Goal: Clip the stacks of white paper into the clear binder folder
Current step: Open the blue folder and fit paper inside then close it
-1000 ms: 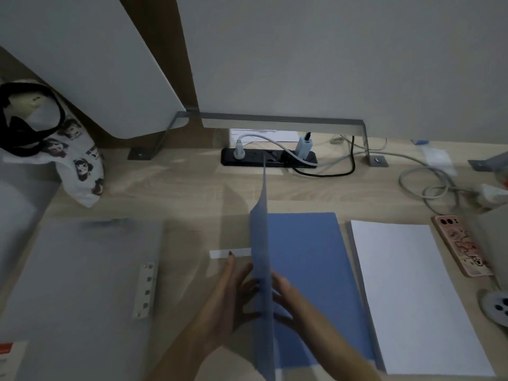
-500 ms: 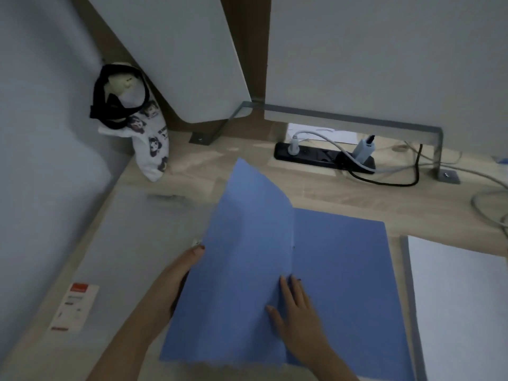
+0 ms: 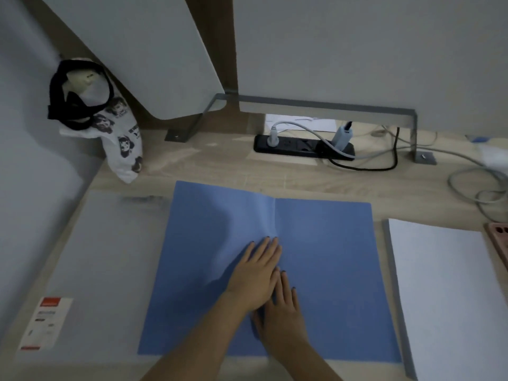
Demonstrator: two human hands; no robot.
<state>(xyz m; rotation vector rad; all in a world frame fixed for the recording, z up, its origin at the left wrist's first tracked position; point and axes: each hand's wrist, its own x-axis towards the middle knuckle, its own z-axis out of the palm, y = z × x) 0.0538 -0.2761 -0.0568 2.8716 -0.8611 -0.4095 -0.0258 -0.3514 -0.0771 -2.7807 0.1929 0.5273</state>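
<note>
A blue folded sheet (image 3: 324, 270) lies spread open across the middle of the desk, its left half bulging up a little near the fold. My left hand (image 3: 254, 273) presses flat on the left half beside the fold. My right hand (image 3: 281, 314) lies flat just right of it, partly under the left hand's edge. Neither hand holds anything. The clear binder folder (image 3: 104, 270) lies flat at the left, partly under the blue sheet, with an orange-topped label (image 3: 45, 323) at its near corner. A stack of white paper (image 3: 450, 298) lies at the right.
A printed cloth bag (image 3: 115, 133) leans in the back left corner. A black power strip (image 3: 302, 147) with plugs and cables sits at the back under grey divider panels. Loose cables (image 3: 478, 188) coil at the far right, beside a pink phone (image 3: 499, 243).
The blue sheet's left half swung from upright down to the left and now lies nearly flat. My left hand moved from its outer edge to the fold; the view shifted left.
</note>
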